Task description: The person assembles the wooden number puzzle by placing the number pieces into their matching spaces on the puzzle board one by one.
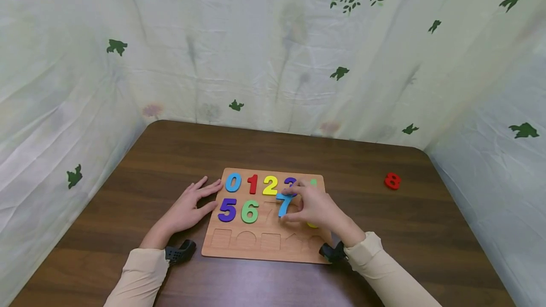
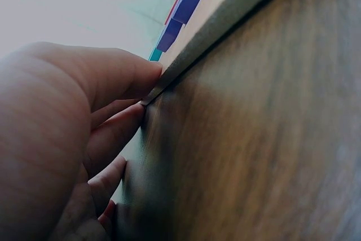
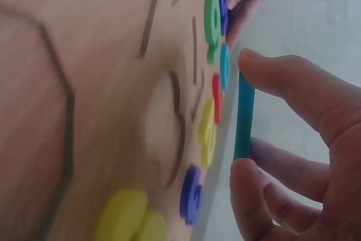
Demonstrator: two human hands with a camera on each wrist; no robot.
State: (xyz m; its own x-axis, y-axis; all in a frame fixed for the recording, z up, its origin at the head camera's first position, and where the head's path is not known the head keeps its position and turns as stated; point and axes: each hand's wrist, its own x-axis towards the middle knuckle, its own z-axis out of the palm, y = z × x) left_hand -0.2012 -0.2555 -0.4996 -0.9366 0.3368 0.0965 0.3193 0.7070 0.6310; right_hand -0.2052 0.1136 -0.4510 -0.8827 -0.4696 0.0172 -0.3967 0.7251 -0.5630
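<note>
A wooden number puzzle board [image 1: 266, 253] lies on the table. My left hand [image 1: 187, 210] is at its left side, fingers extended, with thumb and fingertip touching the board's edge in the left wrist view. Thumb and fingers of my right hand [image 1: 317, 206] pinch a blue number 7 [image 1: 284, 204] over the second row. Edge-on in the right wrist view, the blue 7 [image 3: 243, 117] is raised off the board. Blue 0 [image 1: 233, 182], red 1 [image 1: 252, 184], yellow 2 [image 1: 270, 185], purple 5 [image 1: 227, 210] and green 6 [image 1: 249, 212] sit on the board.
A red number 8 [image 1: 392, 181] lies on the brown table [image 1: 367, 169] to the right. My right hand partly covers a purple 3 [image 1: 290, 181], a green piece [image 1: 313, 182] and a yellow piece [image 1: 313, 225]. Outlined recesses run along the board's front row. A patterned curtain [image 1: 256, 60] hangs behind the table.
</note>
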